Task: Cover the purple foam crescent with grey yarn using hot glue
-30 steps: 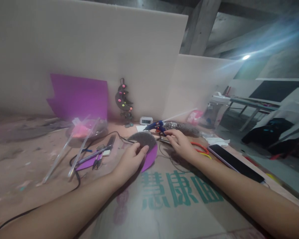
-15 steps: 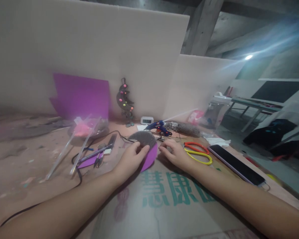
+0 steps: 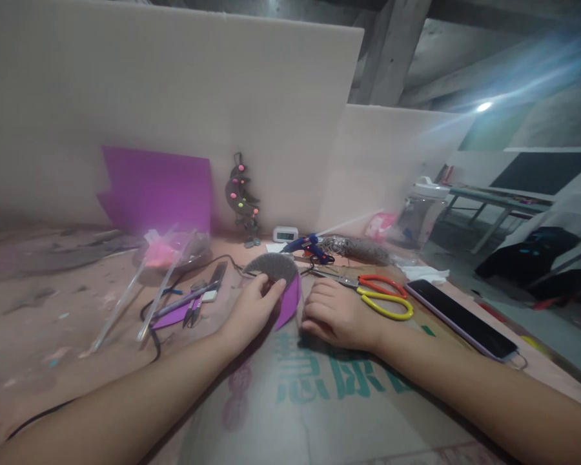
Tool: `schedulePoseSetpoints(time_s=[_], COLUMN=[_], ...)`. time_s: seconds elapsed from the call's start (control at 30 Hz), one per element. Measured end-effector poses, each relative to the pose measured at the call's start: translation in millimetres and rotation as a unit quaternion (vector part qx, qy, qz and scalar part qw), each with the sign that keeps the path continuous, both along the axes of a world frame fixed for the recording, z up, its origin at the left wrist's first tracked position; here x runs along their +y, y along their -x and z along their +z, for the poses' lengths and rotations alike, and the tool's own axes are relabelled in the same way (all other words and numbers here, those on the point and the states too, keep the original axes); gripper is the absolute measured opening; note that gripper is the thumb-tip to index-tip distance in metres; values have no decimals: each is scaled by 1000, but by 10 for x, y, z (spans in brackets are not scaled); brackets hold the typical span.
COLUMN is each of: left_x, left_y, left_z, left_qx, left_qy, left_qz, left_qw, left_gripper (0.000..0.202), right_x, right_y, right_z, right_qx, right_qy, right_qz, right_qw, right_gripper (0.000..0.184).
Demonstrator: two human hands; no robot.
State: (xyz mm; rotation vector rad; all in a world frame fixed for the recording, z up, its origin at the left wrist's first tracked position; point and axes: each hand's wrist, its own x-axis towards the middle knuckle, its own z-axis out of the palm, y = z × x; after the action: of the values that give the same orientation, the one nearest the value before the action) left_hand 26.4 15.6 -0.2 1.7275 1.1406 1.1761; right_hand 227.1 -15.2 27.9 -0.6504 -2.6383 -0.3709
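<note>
Fingers (image 3: 274, 294) of the left hand (image 3: 252, 311) pinch the purple paper (image 3: 289, 302) and grey pad (image 3: 274, 263) over the cardboard (image 3: 252, 433), hiding their lower left part. The right hand (image 3: 339, 313) curls beside them; we cannot tell whether it holds anything. Compared with half a second ago, it folds tighter and we see more scissors (image 3: 368, 278) (blades included).

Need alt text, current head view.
A person's left hand holds a grey-and-purple piece low over a worktable, the curled right hand close beside it; whether that one holds anything is unclear. Scissors and a phone lie to the right; behind are a blue glue gun, a small clock and a moon ornament.
</note>
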Motion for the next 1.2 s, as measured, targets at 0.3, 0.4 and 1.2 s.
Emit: schedulePoseSetpoints(time_s=[0.3, 0.4, 1.2], left_x=[-9, -12, 9], left_y=[2, 1, -25], left_z=[11, 8, -36], left_qx=[5, 5, 47], left_qy=[-2, 9, -9], left_qz=[1, -9, -52], left_qw=[1000, 1000, 997], left_gripper=[35, 35, 28], right_x=[109, 225, 398], right_y=[-80, -151, -182], right_z=[-103, -148, -229], right_qx=[118, 270, 244], right_qy=[44, 115, 134], right_qz=[-25, -129, -255], right_qw=[992, 947, 926], right_gripper=[31, 35, 21])
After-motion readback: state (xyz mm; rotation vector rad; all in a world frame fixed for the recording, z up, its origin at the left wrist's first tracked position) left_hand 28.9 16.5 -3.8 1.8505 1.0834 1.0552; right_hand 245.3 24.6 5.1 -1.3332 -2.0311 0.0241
